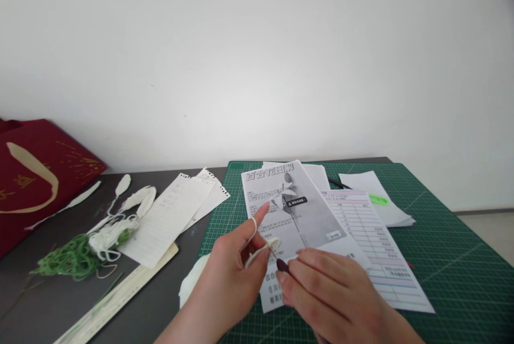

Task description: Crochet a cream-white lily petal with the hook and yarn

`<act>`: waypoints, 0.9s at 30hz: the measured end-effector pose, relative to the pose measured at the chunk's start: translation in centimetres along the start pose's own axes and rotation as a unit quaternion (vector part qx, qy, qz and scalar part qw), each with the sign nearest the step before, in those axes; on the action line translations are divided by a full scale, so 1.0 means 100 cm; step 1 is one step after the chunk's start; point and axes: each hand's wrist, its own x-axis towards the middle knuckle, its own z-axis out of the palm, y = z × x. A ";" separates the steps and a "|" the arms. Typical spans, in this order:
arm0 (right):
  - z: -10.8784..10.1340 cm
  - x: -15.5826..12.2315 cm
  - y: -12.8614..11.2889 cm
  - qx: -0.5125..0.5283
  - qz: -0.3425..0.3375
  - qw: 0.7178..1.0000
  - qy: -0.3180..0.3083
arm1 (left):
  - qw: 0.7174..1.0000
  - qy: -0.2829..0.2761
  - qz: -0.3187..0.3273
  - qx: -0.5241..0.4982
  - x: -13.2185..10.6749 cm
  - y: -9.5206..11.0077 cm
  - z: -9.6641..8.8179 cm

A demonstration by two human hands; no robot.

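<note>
My left hand (235, 264) is closed, pinching a small white crochet piece (273, 243) between thumb and fingers. White yarn (254, 230) loops around its raised index finger. In my right hand (331, 290) is a crochet hook (282, 266) with a dark handle; its thin metal shaft reaches to the crochet piece. Whether the hook's tip is inside a stitch is too small to tell. Beneath both hands lies a printed sheet (317, 229) with a flower picture. A white ball of yarn or fabric (190, 282) is partly hidden behind my left wrist.
A green cutting mat (453, 258) carries a lined form (385, 258), folded paper (361, 183) and a bright green marker (378, 199). To the left are green yarn (70, 258), several white crocheted petals (123, 184), notebook pages (168, 215), a long pale strip (120, 296) and a red bag (64, 157).
</note>
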 end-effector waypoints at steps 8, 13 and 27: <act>0.012 -0.014 0.012 0.175 0.091 0.978 0.072 | 0.993 0.052 0.013 -0.106 -0.001 0.008 -0.001; 0.015 -0.012 0.012 0.239 0.130 0.952 0.140 | 0.946 0.044 -0.037 -0.319 -0.001 0.011 0.002; 0.013 -0.011 0.004 -0.021 0.024 0.995 0.090 | 0.940 0.106 0.012 -0.325 -0.002 0.006 0.011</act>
